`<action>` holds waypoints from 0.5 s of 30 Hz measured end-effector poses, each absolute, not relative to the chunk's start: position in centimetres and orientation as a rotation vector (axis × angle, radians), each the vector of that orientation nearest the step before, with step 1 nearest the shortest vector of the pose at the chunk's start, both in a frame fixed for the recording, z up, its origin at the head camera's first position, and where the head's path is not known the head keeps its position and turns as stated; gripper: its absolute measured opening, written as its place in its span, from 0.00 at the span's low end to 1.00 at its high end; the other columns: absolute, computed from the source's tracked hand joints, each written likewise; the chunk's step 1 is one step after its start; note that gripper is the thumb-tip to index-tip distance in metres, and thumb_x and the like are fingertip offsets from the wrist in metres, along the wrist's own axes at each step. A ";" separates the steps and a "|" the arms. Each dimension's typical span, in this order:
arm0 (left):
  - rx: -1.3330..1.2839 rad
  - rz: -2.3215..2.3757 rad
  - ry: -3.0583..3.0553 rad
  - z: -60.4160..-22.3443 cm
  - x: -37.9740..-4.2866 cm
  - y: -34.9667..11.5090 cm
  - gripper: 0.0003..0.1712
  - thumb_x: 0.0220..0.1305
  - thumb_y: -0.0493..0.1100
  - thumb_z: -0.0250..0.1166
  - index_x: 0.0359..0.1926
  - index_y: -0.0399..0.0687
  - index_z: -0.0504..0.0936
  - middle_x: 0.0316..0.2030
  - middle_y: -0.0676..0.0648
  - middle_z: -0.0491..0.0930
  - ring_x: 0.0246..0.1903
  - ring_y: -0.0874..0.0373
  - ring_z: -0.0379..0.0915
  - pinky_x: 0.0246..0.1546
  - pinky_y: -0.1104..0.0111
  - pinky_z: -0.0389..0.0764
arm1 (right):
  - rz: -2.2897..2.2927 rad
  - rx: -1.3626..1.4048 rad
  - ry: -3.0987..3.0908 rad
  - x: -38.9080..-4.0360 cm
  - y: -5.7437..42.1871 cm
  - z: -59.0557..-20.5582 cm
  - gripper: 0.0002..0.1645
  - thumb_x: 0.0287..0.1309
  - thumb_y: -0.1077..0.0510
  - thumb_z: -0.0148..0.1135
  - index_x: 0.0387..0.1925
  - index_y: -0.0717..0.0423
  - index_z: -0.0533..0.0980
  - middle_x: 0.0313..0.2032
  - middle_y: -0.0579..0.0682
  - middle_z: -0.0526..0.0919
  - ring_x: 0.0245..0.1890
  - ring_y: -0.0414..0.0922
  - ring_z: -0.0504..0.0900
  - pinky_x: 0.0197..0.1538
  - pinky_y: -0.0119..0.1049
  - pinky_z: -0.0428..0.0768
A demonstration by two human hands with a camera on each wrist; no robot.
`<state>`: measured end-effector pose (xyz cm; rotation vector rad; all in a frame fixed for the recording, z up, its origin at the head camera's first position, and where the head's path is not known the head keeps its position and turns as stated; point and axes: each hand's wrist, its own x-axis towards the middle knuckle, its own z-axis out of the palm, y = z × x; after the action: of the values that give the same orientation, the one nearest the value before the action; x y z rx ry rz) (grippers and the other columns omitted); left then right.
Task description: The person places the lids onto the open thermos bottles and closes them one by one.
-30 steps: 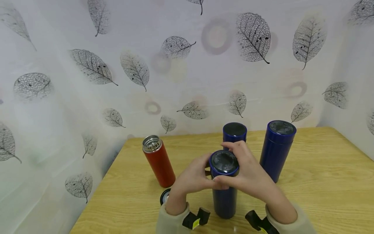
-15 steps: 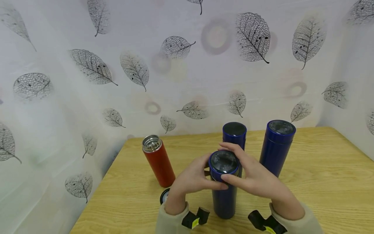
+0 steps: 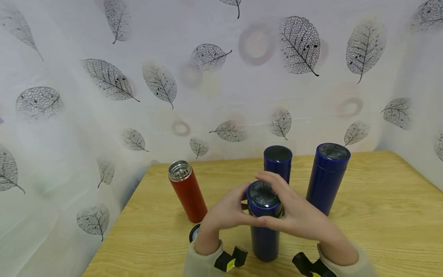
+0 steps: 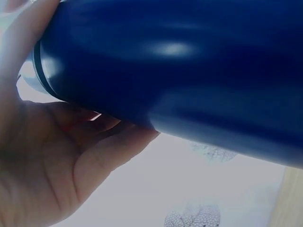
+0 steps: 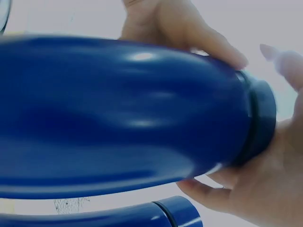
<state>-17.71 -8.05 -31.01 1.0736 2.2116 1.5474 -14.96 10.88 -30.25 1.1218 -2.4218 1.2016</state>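
Note:
A dark blue thermos (image 3: pixel 265 240) stands upright at the front middle of the table, under its black-topped blue lid (image 3: pixel 262 197). My left hand (image 3: pixel 228 209) grips the thermos near its neck from the left, its thumb across the front. Around the lid from the right curves my right hand (image 3: pixel 292 204); its index finger overlaps the top, and its thumb tip meets the left thumb in the head view. A black ring shows between lid and body in the right wrist view, where the right thumb (image 5: pixel 284 64) stands out past the lid (image 5: pixel 264 113).
An uncapped red thermos (image 3: pixel 188 192) stands at the left, with a round black-rimmed lid (image 3: pixel 194 232) partly hidden behind the left wrist. Two more blue thermoses stand behind: one at the back (image 3: pixel 278 161) and another at the right (image 3: pixel 327 181). A leaf-patterned sheet hangs behind the table (image 3: pixel 387 215).
My right hand shifts its hold at the lid: the thumb moves off the rim and down, and the index finger reaches farther over the top. My left hand keeps its grip.

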 end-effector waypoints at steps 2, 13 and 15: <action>1.086 1.557 2.184 -31.0 -17.7 -8.0 0.37 0.45 0.31 0.69 0.58 0.45 0.64 0.50 0.48 0.71 0.49 0.62 0.67 0.43 0.70 0.72 | 1.244 1.217 -2.432 -14.9 11.4 -30.0 0.42 0.54 0.56 0.60 0.65 0.47 0.49 0.62 0.51 0.53 0.59 0.52 0.59 0.49 0.50 0.68; 1.068 1.549 2.185 -30.9 -17.8 -7.9 0.35 0.46 0.31 0.68 0.57 0.45 0.65 0.49 0.49 0.71 0.48 0.62 0.68 0.43 0.70 0.72 | 1.325 0.868 -2.444 -14.8 10.6 -30.3 0.45 0.37 0.45 0.71 0.57 0.51 0.61 0.47 0.46 0.64 0.43 0.43 0.69 0.42 0.41 0.73; 1.043 1.540 2.205 -31.0 -17.8 -8.0 0.35 0.46 0.32 0.68 0.56 0.44 0.65 0.49 0.49 0.71 0.47 0.62 0.69 0.43 0.70 0.73 | 1.317 0.812 -2.451 -14.7 10.1 -30.6 0.44 0.36 0.44 0.71 0.56 0.50 0.62 0.45 0.47 0.61 0.41 0.43 0.67 0.41 0.41 0.73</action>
<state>-17.76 -7.96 -30.95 1.0433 2.2046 1.5398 -14.65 10.06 -30.58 0.8116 -2.4512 1.3173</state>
